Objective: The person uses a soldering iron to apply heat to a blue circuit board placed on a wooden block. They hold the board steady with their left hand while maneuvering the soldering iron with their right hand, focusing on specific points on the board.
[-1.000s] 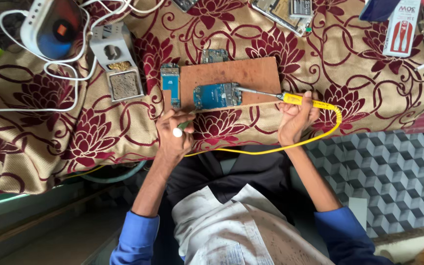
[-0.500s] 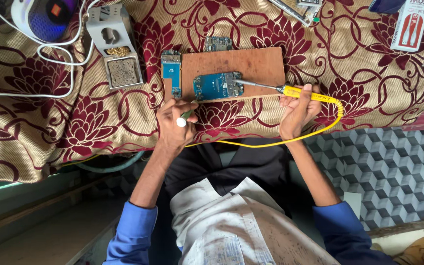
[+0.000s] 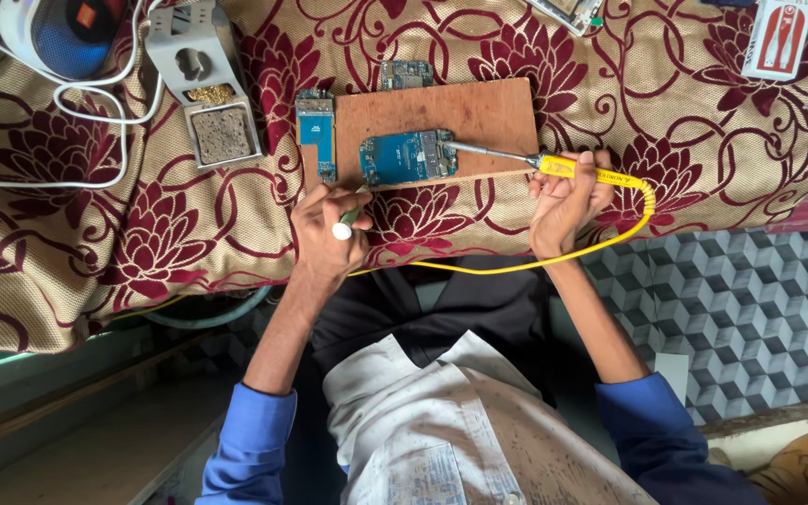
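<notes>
On the desk (image 3: 703, 140) with its flowered cloth lies a wooden board (image 3: 479, 117), and on it 1 blue circuit board (image 3: 409, 156). My right hand (image 3: 563, 201) grips the yellow soldering iron (image 3: 554, 165), tip at the circuit board's edge. My left hand (image 3: 329, 229) pinches a thin green stick (image 3: 346, 223). I judge I'm soldering; next needs steady aim.
</notes>
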